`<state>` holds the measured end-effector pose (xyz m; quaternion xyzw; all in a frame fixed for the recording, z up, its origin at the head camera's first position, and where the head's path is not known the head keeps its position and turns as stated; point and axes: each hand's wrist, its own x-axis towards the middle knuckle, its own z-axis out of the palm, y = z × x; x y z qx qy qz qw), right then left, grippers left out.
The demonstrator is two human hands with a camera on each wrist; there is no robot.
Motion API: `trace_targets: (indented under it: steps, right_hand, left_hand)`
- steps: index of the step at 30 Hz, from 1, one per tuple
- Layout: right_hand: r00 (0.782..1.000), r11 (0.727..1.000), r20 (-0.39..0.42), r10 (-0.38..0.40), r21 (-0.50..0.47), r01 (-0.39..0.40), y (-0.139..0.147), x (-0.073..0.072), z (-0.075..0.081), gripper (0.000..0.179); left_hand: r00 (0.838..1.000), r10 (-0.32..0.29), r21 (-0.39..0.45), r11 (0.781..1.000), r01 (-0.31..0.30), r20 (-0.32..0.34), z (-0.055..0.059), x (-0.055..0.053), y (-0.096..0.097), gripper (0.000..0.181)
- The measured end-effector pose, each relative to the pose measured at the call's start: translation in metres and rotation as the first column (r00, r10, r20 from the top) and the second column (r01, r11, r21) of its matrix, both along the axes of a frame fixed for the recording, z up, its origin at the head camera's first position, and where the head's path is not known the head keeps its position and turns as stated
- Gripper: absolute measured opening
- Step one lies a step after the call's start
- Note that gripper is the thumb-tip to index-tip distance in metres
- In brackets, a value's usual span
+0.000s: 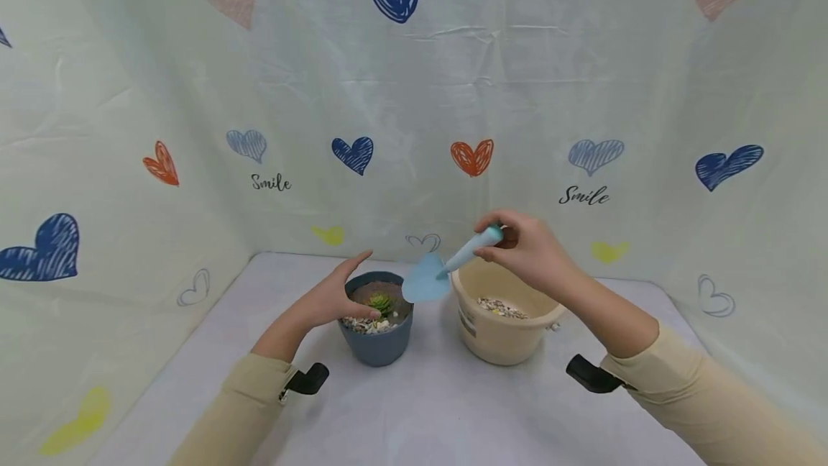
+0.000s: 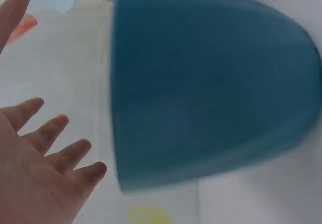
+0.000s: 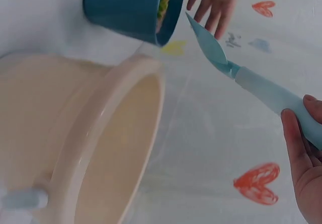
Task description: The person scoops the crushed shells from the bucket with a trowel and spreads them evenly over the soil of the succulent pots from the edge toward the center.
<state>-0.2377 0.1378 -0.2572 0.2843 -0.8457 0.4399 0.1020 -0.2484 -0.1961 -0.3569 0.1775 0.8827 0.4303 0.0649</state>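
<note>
My right hand (image 1: 533, 250) grips the handle of a light blue garden trowel (image 1: 425, 280), its blade held above the table by the right rim of a blue-grey flowerpot (image 1: 380, 348). A small green succulent (image 1: 380, 303) grows in the pot, with brown soil behind it and pale pebbles (image 1: 365, 326) in front. My left hand (image 1: 326, 299) spreads its fingers over the pot's left side, thumb across the front near the plant. In the left wrist view those fingers (image 2: 68, 153) stand apart beyond the rim, holding nothing.
Right of the pot stands a beige bucket (image 1: 497, 342) with mixed pebbles (image 1: 503, 308) in its bottom. Both rest on a white-covered table (image 1: 414, 408). A pale curtain (image 1: 530, 85) printed with hearts hangs close behind the table and along its sides.
</note>
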Motion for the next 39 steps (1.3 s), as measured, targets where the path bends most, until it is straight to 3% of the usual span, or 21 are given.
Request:
trace_targets:
  steps: [4, 10, 16, 21, 29, 39]
  right_hand:
    - [0.998, 0.998, 0.002, -0.064, 0.022, 0.063, 0.021, 0.002, 0.003, 0.021]
    - [0.99, 0.988, -0.009, -0.144, 0.05, 0.144, 0.049, 0.008, 0.011, 0.023]
    - [0.973, 0.968, -0.025, -0.229, 0.101, 0.231, 0.069, 0.013, 0.013, 0.025]
    - [0.956, 0.946, -0.008, -0.293, 0.144, 0.291, 0.08, 0.012, 0.003, 0.024]
    - [0.959, 0.927, 0.038, -0.279, 0.273, 0.259, 0.086, -0.001, -0.023, 0.022]
    - [0.956, 0.885, 0.056, -0.287, 0.397, 0.242, 0.089, -0.015, -0.045, 0.023]
  left_hand:
    - [0.999, 0.016, 0.009, 1.0, -0.016, -0.038, 0.014, 0.001, 0.025, 0.1]
    - [0.999, 0.023, 0.05, 0.999, -0.022, -0.024, 0.023, 0.002, 0.066, 0.099]
    - [0.999, 0.045, 0.022, 0.999, -0.045, 0.008, 0.02, 0.0, 0.101, 0.097]
    - [1.0, -0.008, 0.019, 1.0, 0.007, 0.026, 0.012, -0.006, 0.122, 0.095]
    - [0.999, -0.036, -0.013, 0.999, 0.037, 0.041, 0.005, -0.023, 0.142, 0.098]
    - [0.996, -0.049, -0.019, 0.999, 0.051, 0.08, 0.007, -0.037, 0.147, 0.1]
